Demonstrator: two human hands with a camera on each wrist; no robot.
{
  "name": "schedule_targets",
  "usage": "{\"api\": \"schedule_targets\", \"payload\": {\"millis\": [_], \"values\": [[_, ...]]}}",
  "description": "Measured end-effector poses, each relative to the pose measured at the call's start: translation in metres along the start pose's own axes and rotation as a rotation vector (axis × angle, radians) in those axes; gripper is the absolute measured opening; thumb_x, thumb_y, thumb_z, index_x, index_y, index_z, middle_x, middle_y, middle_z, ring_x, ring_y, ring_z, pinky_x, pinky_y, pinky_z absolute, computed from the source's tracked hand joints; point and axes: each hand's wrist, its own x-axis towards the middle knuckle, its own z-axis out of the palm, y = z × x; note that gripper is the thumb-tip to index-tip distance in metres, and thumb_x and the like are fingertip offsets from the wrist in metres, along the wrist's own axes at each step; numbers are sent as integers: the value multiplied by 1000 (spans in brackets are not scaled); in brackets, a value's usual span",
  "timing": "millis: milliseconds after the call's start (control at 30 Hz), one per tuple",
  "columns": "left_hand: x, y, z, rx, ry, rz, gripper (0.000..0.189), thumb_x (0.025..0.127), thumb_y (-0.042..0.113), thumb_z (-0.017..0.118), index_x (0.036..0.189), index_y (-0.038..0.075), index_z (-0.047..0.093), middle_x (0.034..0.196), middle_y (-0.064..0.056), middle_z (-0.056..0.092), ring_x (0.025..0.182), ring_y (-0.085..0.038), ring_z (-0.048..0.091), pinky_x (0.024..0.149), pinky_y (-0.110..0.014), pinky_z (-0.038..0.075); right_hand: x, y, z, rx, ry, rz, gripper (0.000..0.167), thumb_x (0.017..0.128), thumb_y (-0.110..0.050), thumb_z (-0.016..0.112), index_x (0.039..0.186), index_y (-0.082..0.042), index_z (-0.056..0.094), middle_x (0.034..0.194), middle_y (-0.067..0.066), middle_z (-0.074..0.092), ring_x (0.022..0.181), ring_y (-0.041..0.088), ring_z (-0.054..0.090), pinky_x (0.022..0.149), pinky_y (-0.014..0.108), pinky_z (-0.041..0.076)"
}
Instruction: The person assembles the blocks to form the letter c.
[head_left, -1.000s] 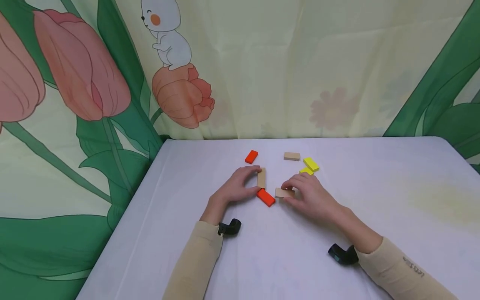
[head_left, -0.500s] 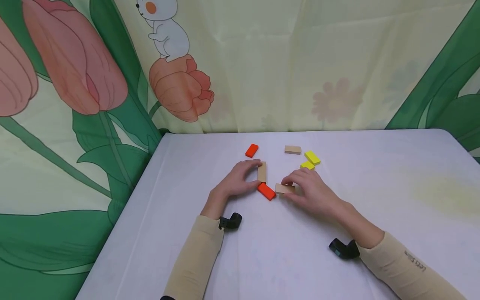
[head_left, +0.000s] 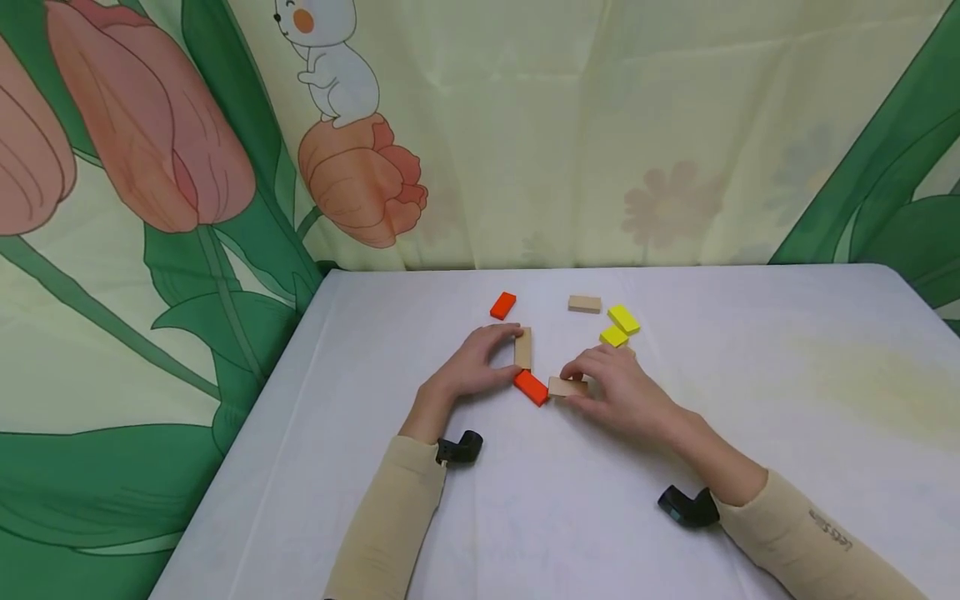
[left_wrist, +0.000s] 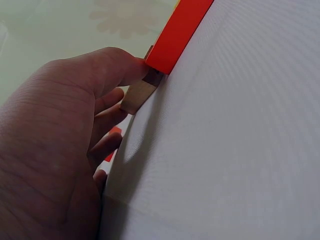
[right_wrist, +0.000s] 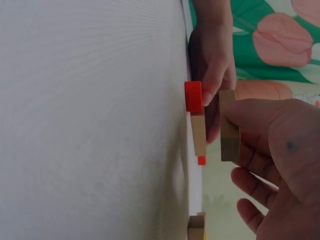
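Now pinching a tan block (head_left: 558, 387) in the right grip (head_left: 618, 387), clasping a second tan (head_left: 525, 350) in the left grip (head_left: 472, 367), with a red block (head_left: 532, 388) between, yellow blocks (head_left: 613, 337) beyond.

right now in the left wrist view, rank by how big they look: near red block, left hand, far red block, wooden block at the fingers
1. left hand
2. near red block
3. wooden block
4. far red block, partly hidden

Nearness skews this; true sizes unsure.
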Motion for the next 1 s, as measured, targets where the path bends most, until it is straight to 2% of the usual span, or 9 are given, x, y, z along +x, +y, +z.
{"api": "schedule_targets", "payload": {"millis": [233, 433, 700, 1000], "values": [[-2, 2, 1, -4, 1, -3, 58, 92, 25, 71, 146, 18, 52, 151, 2, 47, 141, -18, 36, 117, -38, 29, -3, -2, 3, -12, 10, -8, 26, 82, -14, 84, 105, -13, 72, 98, -6, 65, 97, 18, 51, 88, 46, 39], [-1, 3, 1, 2, 6, -8, 58, 92, 26, 71, 146, 18, 52, 152, 2, 47, 141, -18, 36, 117, -38, 29, -3, -3, 3, -25, -16, -5, 27, 82, -15, 84, 106, -13, 72, 96, -8, 63, 98, 18, 51, 91, 47, 41], [1, 2, 1, -1, 8, 22, 58, 92, 24, 71, 146, 16, 52, 152, 0, 47, 141, -20, 36, 118, -37, 26, -7, -4, 5, -25, -32, -9, 27, 82, -17, 84, 106, -12, 72, 96, -9, 64, 100, 19, 53, 92, 46, 43], [-1, 1, 1, -3, 13, -1, 58, 92, 25, 71, 146, 17, 52, 152, 1, 47, 142, -19, 36, 117, -38, 27, -9, -6, 8, -36, -48, -2, 25, 83, -18, 83, 105, -15, 72, 96, -10, 63, 98, 18, 54, 88, 45, 44]]}}
